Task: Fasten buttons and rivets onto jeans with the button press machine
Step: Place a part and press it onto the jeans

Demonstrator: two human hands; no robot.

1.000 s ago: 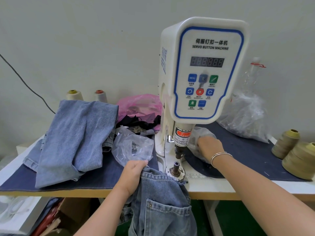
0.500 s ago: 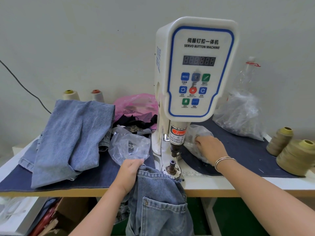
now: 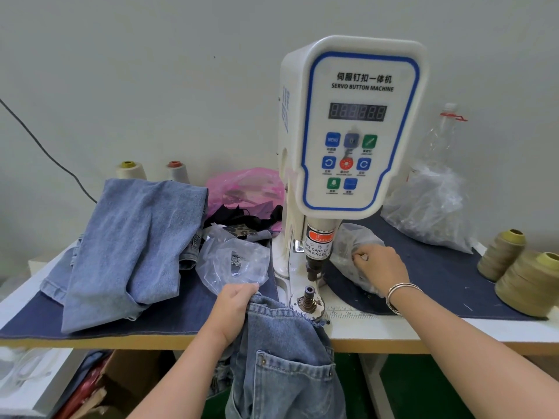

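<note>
Gripping the waistband of the jeans (image 3: 281,343) hanging off the table (image 3: 453,331) edge beside the button machine's (image 3: 351,131) lower die (image 3: 309,297), the left hand (image 3: 234,300) stays bunched while the right hand (image 3: 379,267) pinches inside a clear bag (image 3: 348,246).

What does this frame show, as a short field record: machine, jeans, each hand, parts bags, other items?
machine: servo button machine on table, lower die bare
jeans: held pair hangs off the table edge, waistband beside the die
left hand: grips the waistband
right hand: fingers curled at right bag
left bag: clear, small metal parts inside
other: folded jeans at left; thread cones at right
</note>
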